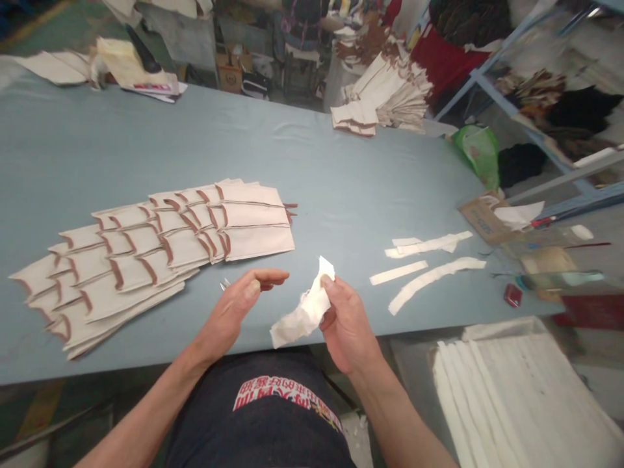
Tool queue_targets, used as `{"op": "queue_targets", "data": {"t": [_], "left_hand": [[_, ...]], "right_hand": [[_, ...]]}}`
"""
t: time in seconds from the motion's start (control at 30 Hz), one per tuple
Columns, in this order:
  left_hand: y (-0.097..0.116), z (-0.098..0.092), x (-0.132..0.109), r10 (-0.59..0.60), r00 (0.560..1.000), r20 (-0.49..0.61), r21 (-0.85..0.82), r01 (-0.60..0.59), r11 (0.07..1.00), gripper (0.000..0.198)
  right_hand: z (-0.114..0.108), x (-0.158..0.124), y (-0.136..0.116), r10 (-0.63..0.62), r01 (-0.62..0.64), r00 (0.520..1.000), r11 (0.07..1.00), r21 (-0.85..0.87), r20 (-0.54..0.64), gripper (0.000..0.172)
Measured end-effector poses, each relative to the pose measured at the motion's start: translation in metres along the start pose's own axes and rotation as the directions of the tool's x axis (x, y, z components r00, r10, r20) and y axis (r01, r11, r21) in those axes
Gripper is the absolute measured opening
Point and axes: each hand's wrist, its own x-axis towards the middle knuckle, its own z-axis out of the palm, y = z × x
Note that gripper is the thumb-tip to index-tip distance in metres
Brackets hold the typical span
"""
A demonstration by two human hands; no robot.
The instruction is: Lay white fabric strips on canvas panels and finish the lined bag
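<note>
My right hand (347, 318) is closed on a crumpled white cloth piece (305, 311), held just above the near edge of the blue-grey table (341, 175). My left hand (244, 300) is beside it, fingers stretched out and together, palm turned toward the cloth, holding nothing that I can see. A small metal tip (225, 284) shows just behind the left hand. To the left lies a fanned spread of several cream fabric pieces with brown trim (160, 244).
Loose white fabric strips (429, 263) lie right of my hands. A second stack of cream pieces (380, 97) sits at the far edge. Cardboard, a green bag (478, 153) and small items crowd the right end. White folded sheets (511, 390) lie below right.
</note>
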Motion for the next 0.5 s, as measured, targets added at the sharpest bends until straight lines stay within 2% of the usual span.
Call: {"op": "queue_targets", "data": {"t": [0.1,0.17,0.3,0.5], "left_hand": [[-0.001,0.007,0.015,-0.034,0.982,0.188,-0.156,0.064,0.986,0.064],[0.004,0.011,0.02,-0.059,0.963,0.264,-0.182,0.11,0.977,0.072],[0.018,0.012,0.019,-0.131,0.94,0.314,-0.174,0.193,0.966,0.075],[0.035,0.012,0.014,-0.27,0.878,0.395,-0.122,0.342,0.932,0.075]], "right_hand": [[0.005,0.002,-0.003,0.004,-0.005,1.0,0.999,0.032,0.007,0.047],[0.004,0.005,-0.006,-0.023,0.023,1.0,0.999,0.032,-0.009,0.047],[-0.002,0.009,-0.008,-0.061,0.061,0.998,0.998,0.027,-0.025,0.043],[-0.012,0.019,-0.007,0.024,-0.011,0.997,0.987,0.162,-0.078,0.035]]}}
